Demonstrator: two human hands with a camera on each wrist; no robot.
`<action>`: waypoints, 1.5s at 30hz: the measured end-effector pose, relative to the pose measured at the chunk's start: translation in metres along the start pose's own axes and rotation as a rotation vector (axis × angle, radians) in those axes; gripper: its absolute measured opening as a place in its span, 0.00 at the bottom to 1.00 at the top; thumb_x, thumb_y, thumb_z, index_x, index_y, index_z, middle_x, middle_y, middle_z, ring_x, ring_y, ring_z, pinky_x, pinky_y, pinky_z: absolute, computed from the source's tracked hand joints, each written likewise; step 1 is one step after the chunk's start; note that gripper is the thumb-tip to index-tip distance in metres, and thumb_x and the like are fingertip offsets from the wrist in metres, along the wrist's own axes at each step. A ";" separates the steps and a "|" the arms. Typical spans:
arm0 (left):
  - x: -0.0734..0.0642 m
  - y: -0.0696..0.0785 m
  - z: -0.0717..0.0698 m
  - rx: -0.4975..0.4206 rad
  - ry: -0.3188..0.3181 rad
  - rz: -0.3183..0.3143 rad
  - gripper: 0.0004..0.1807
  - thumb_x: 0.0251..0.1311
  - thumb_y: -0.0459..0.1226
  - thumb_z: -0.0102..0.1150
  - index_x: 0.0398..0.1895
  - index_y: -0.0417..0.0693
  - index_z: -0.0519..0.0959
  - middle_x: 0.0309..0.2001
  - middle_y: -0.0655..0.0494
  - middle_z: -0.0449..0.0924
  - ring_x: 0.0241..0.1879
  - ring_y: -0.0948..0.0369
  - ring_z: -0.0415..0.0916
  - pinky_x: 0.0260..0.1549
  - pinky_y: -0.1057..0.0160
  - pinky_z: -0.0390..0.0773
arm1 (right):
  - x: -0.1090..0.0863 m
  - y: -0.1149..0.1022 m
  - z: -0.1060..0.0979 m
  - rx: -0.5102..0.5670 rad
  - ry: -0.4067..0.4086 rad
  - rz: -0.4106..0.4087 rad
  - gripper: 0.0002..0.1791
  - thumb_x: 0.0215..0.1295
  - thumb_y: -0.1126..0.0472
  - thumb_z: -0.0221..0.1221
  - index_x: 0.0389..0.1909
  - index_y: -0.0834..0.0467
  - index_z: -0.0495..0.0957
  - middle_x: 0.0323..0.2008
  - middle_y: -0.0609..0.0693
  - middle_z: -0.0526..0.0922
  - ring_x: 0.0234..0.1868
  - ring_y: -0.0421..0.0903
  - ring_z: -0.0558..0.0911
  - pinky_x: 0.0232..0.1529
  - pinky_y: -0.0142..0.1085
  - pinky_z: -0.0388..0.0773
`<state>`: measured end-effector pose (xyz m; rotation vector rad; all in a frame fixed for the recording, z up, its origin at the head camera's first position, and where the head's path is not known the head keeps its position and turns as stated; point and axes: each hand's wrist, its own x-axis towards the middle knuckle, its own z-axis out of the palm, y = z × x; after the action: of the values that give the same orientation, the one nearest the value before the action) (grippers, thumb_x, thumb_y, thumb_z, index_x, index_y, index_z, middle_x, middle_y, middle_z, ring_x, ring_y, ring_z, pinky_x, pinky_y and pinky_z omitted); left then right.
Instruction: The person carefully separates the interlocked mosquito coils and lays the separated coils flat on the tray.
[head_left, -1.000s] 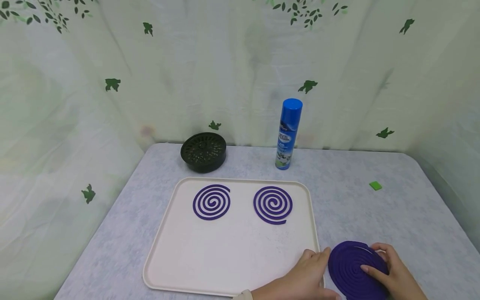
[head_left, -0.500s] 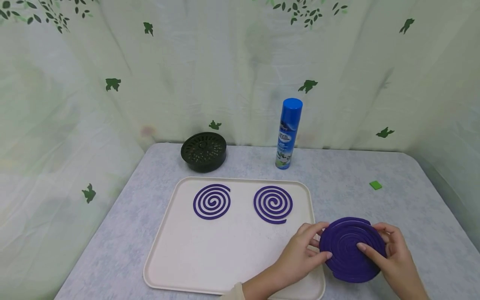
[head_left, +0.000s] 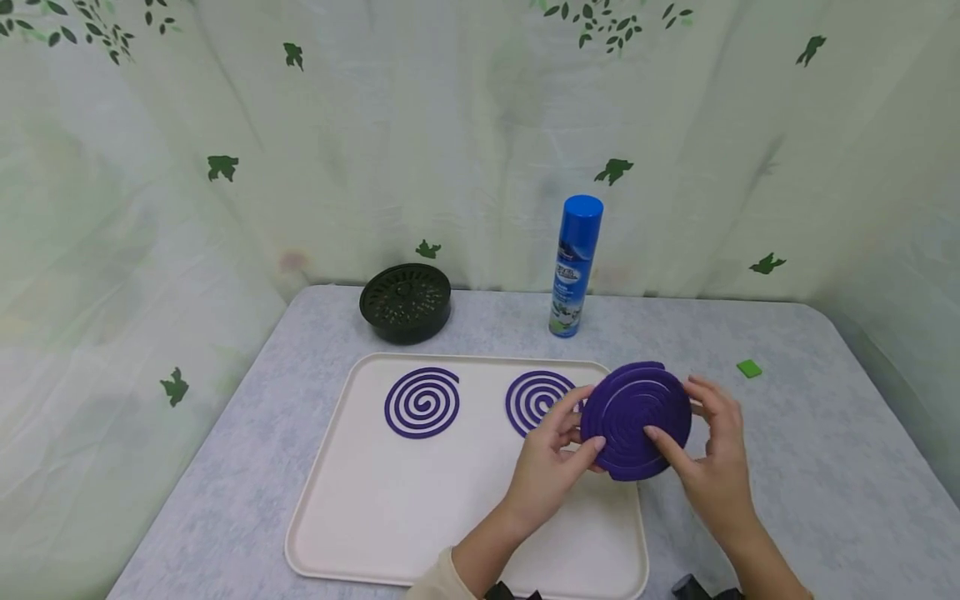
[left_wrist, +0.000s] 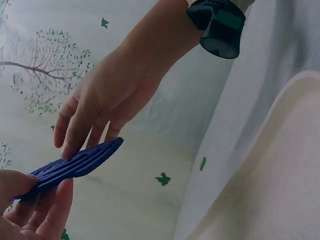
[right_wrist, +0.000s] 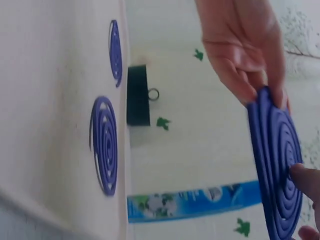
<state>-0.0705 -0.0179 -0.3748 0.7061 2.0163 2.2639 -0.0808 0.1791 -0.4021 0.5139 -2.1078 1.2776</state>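
Note:
A stack of purple mosquito coils (head_left: 636,423) is held up above the right part of the white tray (head_left: 420,517). My left hand (head_left: 546,467) pinches its left edge, thumb in front and fingers behind. On the opposite side my right hand (head_left: 712,462) grips it, thumb pressing near the middle of its face. Seen edge-on in the left wrist view, the stack (left_wrist: 75,165) shows several layers. Two single coils lie flat at the tray's far side: a left coil (head_left: 425,403) and a right coil (head_left: 543,405), the latter partly hidden by my left hand.
Behind the tray stand a round black mosquito coil holder (head_left: 405,304) with a slotted lid and a blue spray can (head_left: 576,267). A small green square (head_left: 749,368) lies on the table (head_left: 840,467) at right. A patterned curtain (head_left: 450,125) hangs behind.
The coil stack has been lifted from the table right of the tray and moved up and left. My left hand, first beside the stack, now also holds it; both hands have moved with it.

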 end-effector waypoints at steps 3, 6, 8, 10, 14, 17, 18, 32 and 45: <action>0.000 0.005 -0.005 0.027 0.053 0.030 0.27 0.57 0.24 0.52 0.61 0.40 0.61 0.41 0.38 0.75 0.37 0.52 0.75 0.30 0.57 0.79 | 0.005 -0.003 0.016 -0.063 -0.009 -0.062 0.31 0.55 0.49 0.60 0.52 0.67 0.69 0.59 0.62 0.61 0.60 0.53 0.59 0.58 0.28 0.57; -0.001 0.010 -0.010 0.105 0.091 0.057 0.26 0.58 0.25 0.52 0.61 0.40 0.62 0.41 0.40 0.75 0.38 0.54 0.75 0.34 0.60 0.79 | 0.007 -0.008 0.032 -0.027 -0.067 -0.056 0.25 0.57 0.57 0.61 0.53 0.65 0.70 0.61 0.60 0.61 0.61 0.53 0.60 0.59 0.27 0.57; -0.002 0.013 -0.013 0.146 0.105 0.060 0.25 0.59 0.26 0.51 0.61 0.40 0.62 0.42 0.42 0.75 0.39 0.55 0.75 0.37 0.62 0.78 | 0.009 -0.010 0.042 0.044 -0.088 -0.045 0.24 0.54 0.67 0.61 0.53 0.65 0.70 0.60 0.59 0.63 0.61 0.51 0.62 0.58 0.28 0.59; -0.002 0.015 -0.015 0.139 0.107 0.056 0.27 0.60 0.27 0.50 0.63 0.39 0.59 0.43 0.42 0.74 0.41 0.55 0.74 0.40 0.63 0.77 | 0.011 -0.012 0.051 0.134 -0.089 -0.047 0.25 0.52 0.75 0.60 0.53 0.67 0.69 0.58 0.61 0.65 0.61 0.51 0.63 0.58 0.30 0.61; -0.001 0.017 -0.017 0.096 0.088 0.057 0.27 0.60 0.26 0.49 0.63 0.33 0.57 0.46 0.40 0.70 0.44 0.54 0.71 0.42 0.61 0.76 | 0.014 -0.020 0.065 0.326 -0.073 -0.064 0.22 0.55 0.79 0.54 0.53 0.74 0.66 0.56 0.68 0.65 0.60 0.52 0.65 0.57 0.36 0.63; -0.001 0.015 -0.016 0.121 0.080 0.114 0.24 0.59 0.25 0.50 0.59 0.29 0.62 0.45 0.41 0.68 0.44 0.56 0.70 0.41 0.60 0.77 | 0.015 -0.025 0.072 0.447 -0.064 -0.032 0.21 0.56 0.81 0.50 0.52 0.77 0.63 0.56 0.69 0.64 0.60 0.52 0.65 0.57 0.39 0.63; -0.001 0.014 -0.016 0.139 0.081 0.151 0.22 0.58 0.24 0.50 0.58 0.29 0.64 0.45 0.41 0.67 0.44 0.56 0.69 0.40 0.60 0.77 | 0.015 -0.025 0.074 0.488 -0.060 -0.011 0.20 0.56 0.82 0.49 0.52 0.77 0.62 0.56 0.69 0.64 0.60 0.51 0.65 0.57 0.39 0.63; 0.003 -0.019 -0.024 0.368 0.069 0.309 0.27 0.59 0.37 0.55 0.62 0.45 0.65 0.59 0.49 0.62 0.55 0.55 0.64 0.48 0.59 0.72 | 0.013 -0.013 0.093 0.692 0.000 0.138 0.18 0.63 0.73 0.48 0.54 0.70 0.64 0.55 0.56 0.66 0.56 0.50 0.68 0.53 0.35 0.68; 0.005 -0.017 -0.035 0.095 0.038 0.157 0.30 0.54 0.41 0.61 0.58 0.40 0.63 0.56 0.50 0.60 0.57 0.56 0.61 0.54 0.60 0.64 | 0.019 -0.020 0.097 0.789 -0.017 0.223 0.16 0.62 0.67 0.53 0.49 0.70 0.67 0.49 0.56 0.68 0.53 0.51 0.68 0.52 0.34 0.69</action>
<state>-0.0922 -0.0459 -0.3917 0.8641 2.1711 2.2921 -0.1119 0.0839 -0.4100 0.6138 -1.6361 2.2441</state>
